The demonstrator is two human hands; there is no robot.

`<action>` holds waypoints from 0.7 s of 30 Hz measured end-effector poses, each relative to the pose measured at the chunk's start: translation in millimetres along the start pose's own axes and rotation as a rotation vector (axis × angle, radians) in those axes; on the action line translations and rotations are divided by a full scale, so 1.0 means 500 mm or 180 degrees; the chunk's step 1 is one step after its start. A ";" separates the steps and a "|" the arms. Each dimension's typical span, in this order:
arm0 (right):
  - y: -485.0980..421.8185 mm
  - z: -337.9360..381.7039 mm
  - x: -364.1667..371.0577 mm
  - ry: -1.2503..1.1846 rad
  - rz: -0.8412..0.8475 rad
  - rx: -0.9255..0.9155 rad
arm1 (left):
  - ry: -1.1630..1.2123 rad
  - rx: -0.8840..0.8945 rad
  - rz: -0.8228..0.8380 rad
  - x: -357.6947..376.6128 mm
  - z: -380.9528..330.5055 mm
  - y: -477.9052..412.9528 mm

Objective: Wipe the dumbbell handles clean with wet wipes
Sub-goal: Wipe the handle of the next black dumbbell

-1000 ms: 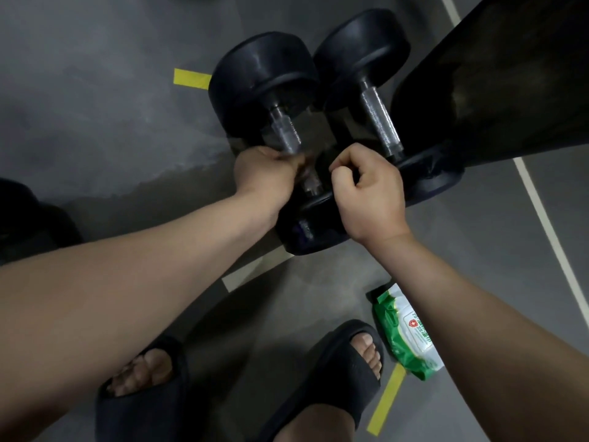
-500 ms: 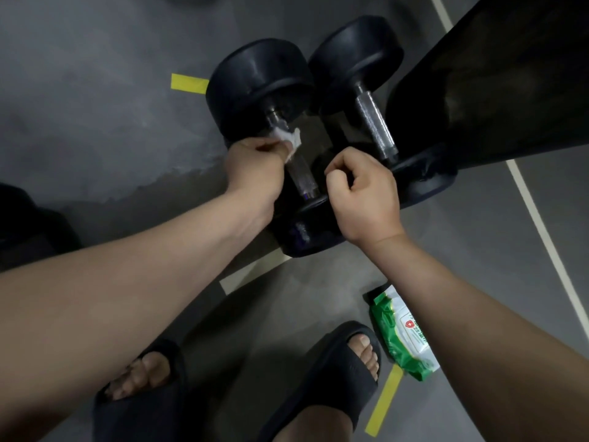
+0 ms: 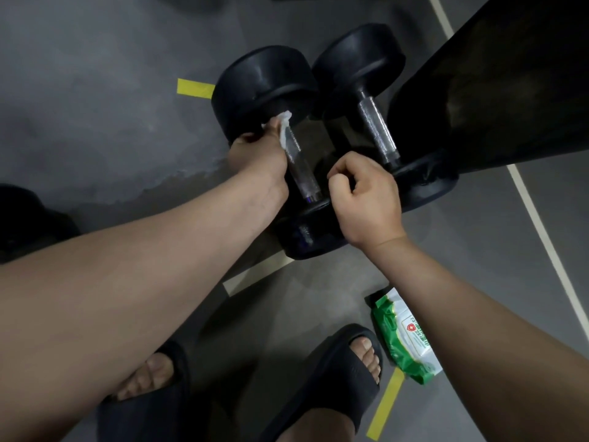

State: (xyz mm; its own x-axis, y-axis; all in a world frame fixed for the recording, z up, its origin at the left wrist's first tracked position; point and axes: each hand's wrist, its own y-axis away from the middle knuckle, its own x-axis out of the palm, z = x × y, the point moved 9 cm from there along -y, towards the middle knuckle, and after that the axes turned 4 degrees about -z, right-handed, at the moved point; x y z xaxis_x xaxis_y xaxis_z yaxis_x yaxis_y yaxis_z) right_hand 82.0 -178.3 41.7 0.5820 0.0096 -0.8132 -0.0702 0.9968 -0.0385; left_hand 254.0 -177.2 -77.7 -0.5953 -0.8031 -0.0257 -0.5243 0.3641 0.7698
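Observation:
Two black dumbbells lie side by side on the grey floor. My left hand (image 3: pixel 258 154) presses a white wet wipe (image 3: pixel 283 127) against the far end of the left dumbbell's metal handle (image 3: pixel 301 167), close to its far weight head (image 3: pixel 264 90). My right hand (image 3: pixel 366 199) is a closed fist resting on the near head (image 3: pixel 302 234) of that dumbbell; nothing shows in it. The right dumbbell's knurled handle (image 3: pixel 377 132) is bare.
A green and white wet wipe pack (image 3: pixel 404 336) lies on the floor by my right foot. A dark padded bench (image 3: pixel 494 90) overhangs the right dumbbell. My feet in black slides (image 3: pixel 334 378) stand below. Yellow tape marks (image 3: pixel 194 88) and white lines cross the floor.
My left hand has slid with the wipe along the left handle from the near end to the far end, uncovering the metal behind it. My right hand has stayed on the near head.

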 end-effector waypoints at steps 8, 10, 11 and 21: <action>0.000 -0.002 0.000 -0.0003 0.0013 -0.0011 | -0.0162 -0.0257 0.0337 -0.003 0.028 -0.009; 0.000 -0.003 0.000 -0.0011 0.0012 -0.0009 | -0.0350 -0.0268 0.0510 0.006 0.033 0.003; 0.000 -0.003 0.000 -0.0009 0.0013 -0.0001 | -0.0284 -0.0383 0.0531 0.012 0.035 0.015; 0.001 -0.003 -0.004 -0.0052 0.0016 0.0067 | -0.0200 -0.0994 0.0719 0.009 0.029 0.032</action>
State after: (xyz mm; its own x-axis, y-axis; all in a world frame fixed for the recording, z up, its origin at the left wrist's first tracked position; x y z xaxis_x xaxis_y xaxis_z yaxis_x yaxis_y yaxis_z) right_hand 79.6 -177.7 42.4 0.5947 0.0158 -0.8038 -0.0562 0.9982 -0.0220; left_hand 234.2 -168.3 -74.6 -0.7158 -0.6851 0.1350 -0.1710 0.3594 0.9174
